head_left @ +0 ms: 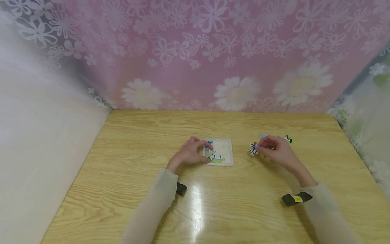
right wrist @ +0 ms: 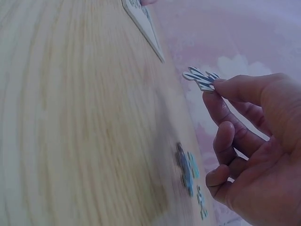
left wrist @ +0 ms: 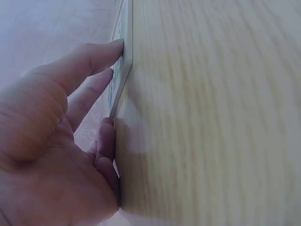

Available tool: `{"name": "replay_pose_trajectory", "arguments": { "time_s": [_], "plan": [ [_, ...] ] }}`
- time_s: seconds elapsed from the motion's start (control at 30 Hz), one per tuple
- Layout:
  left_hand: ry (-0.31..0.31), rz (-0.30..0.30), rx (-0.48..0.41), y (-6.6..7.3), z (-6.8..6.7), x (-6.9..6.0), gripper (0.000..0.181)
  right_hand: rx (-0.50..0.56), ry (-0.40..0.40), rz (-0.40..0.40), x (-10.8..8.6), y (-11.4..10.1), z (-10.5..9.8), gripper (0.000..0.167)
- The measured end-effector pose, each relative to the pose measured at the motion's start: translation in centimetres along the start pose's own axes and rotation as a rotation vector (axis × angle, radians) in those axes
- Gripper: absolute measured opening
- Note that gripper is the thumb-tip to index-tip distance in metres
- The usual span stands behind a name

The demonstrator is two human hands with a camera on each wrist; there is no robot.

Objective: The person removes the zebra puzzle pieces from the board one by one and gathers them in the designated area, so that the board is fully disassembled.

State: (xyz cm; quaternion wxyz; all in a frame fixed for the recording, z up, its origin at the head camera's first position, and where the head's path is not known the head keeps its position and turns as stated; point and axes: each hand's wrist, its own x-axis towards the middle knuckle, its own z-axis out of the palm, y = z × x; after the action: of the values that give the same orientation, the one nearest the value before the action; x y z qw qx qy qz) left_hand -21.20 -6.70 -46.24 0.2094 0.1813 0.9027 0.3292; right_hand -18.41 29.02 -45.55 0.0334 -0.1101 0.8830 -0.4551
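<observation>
A square puzzle board (head_left: 224, 149) with a pale frame lies flat on the wooden table. Along its left and lower parts sit printed pieces (head_left: 217, 159) in green, white and black. My left hand (head_left: 189, 152) rests over the board's left side; thumb and fingertips touch its surface, while the other fingers lie by its edge in the left wrist view. To the right, my right hand (head_left: 278, 152) pinches a black-and-white striped puzzle piece (head_left: 252, 149) between thumb and index finger, held above the table. The right wrist view shows this piece (right wrist: 201, 79) tilted, apart from the board.
Several loose puzzle pieces (right wrist: 186, 169) lie on the table below my right hand; one with a zebra head (head_left: 287, 138) shows past the fingers. A flowered pink curtain (head_left: 189, 67) hangs behind the table (head_left: 128, 135), with pale sheets at both sides.
</observation>
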Motion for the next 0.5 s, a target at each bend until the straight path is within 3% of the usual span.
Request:
{"name": "replay_pose_trajectory", "arguments": {
  "time_s": [0.5],
  "plan": [
    [0.035,-0.011,-0.030,-0.3,0.2,-0.1,0.029,-0.107,0.054,0.054,-2.3,2.1,-3.0,0.020]
  ]
}}
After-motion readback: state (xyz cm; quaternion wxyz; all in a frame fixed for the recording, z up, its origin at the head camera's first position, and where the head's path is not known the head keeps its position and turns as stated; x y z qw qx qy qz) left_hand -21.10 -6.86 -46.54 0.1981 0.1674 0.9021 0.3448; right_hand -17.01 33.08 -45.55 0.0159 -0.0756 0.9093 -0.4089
